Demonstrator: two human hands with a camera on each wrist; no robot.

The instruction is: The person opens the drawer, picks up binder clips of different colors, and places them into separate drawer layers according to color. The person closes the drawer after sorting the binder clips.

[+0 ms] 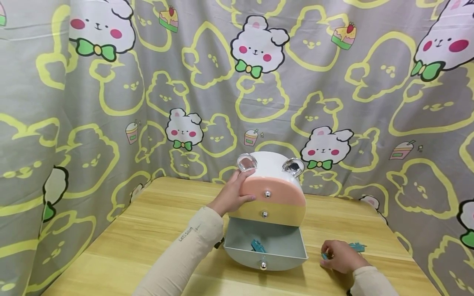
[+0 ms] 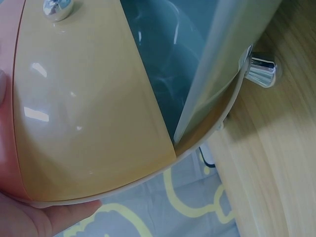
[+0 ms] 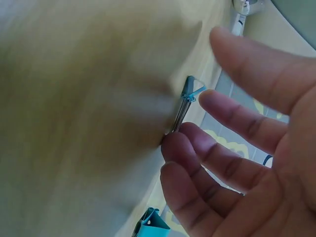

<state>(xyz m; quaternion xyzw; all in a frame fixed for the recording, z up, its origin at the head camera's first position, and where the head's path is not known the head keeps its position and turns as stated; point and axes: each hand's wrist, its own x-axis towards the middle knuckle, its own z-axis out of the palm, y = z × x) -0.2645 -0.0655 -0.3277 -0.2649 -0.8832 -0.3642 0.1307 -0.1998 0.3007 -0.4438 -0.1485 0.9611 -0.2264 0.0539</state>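
A small rounded drawer cabinet [image 1: 273,187] has a white top, silver ears and peach, yellow and grey-green drawers. Its bottom drawer [image 1: 285,263] is pulled out and holds teal clips [image 1: 258,246]. My left hand [image 1: 234,192] holds the cabinet's upper left side, thumb on the front. In the left wrist view, a finger lies along the side of the yellow drawer [image 2: 94,108]. My right hand [image 1: 342,257] is low over the table, with its fingertips at a teal binder clip [image 3: 187,94] and the thumb apart. A second teal clip [image 3: 152,226] lies nearby.
The wooden table [image 1: 148,230] carries the cabinet and clips. A patterned curtain [image 1: 207,94] surrounds the table at the back and sides. A small dark object [image 1: 219,243] shows beside the open drawer's left edge. Round silver knobs [image 1: 263,265] stick out from the drawers.
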